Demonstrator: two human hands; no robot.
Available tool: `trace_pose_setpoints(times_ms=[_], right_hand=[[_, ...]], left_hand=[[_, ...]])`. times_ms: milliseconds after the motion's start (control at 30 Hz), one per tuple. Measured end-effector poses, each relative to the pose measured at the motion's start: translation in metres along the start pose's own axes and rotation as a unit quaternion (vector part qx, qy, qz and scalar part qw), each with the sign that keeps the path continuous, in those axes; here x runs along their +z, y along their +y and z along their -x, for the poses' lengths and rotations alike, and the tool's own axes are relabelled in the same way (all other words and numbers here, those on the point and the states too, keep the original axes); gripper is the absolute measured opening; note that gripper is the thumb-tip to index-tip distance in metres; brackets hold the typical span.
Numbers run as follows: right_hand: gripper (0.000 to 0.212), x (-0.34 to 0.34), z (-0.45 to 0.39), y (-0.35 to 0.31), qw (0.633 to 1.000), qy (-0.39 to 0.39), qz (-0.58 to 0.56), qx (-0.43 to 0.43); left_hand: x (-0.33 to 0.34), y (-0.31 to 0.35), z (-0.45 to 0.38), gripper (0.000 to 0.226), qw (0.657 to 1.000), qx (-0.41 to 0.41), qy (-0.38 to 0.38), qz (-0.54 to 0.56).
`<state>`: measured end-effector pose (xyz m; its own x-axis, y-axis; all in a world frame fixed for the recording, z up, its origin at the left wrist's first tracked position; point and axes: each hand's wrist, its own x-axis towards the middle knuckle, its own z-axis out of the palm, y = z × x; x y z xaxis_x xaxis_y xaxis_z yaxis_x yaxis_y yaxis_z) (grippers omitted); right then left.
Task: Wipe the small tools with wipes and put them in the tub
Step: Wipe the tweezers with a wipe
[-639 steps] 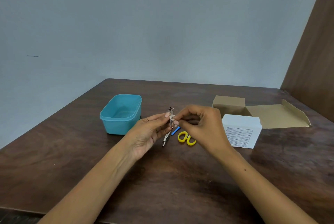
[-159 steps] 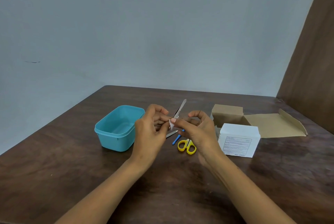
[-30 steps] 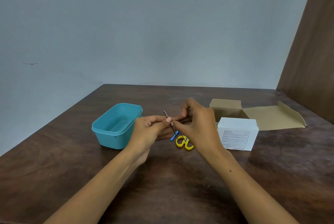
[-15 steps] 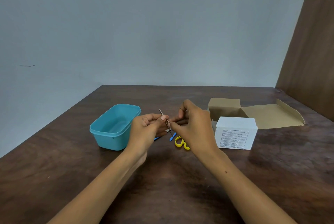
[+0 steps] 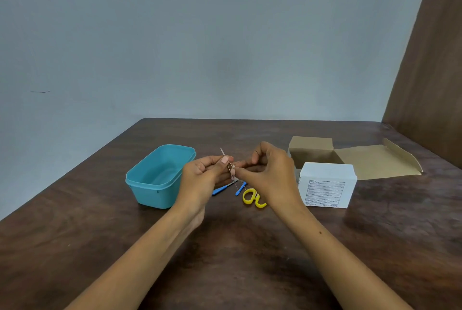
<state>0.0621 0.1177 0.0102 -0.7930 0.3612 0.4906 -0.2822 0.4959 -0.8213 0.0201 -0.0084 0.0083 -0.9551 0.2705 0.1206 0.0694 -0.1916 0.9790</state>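
Observation:
Above the dark wooden table, my left hand pinches a thin metal tool whose tip points up and away. My right hand meets it from the right and pinches the same tool lower down; a bit of white wipe shows between the fingertips. The teal tub stands to the left of my hands and looks empty. On the table under my hands lie two blue-handled tools and yellow-handled scissors, partly hidden by my right hand.
A white box of wipes stands to the right of my hands. Behind it lies an opened brown cardboard box with its flap spread to the right. A wooden panel rises at the table's right edge.
Over the last second the hands stayed together on the thin tool, with only small shifts of the fingers. A blue-handled tool has come into sight below my left hand.

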Motion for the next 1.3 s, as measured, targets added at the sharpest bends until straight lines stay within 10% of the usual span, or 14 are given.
trace_pose_setpoints(times_ms=[367,967,1300], right_hand=[[0.036,-0.007,0.001,-0.008,0.926,-0.083,-0.297,0.219],[0.045,-0.008,0.000,-0.006,0.950,-0.036,-0.254,0.177],[0.040,-0.018,0.001,-0.013,0.964,-0.170,-0.099,0.178]], left_hand=[[-0.001,0.002,-0.002,0.016,0.994,-0.039,-0.063,0.076],[0.000,-0.003,-0.003,0.019,0.994,-0.037,-0.072,0.068],[-0.001,0.002,-0.005,0.019,0.991,-0.044,-0.022,0.124]])
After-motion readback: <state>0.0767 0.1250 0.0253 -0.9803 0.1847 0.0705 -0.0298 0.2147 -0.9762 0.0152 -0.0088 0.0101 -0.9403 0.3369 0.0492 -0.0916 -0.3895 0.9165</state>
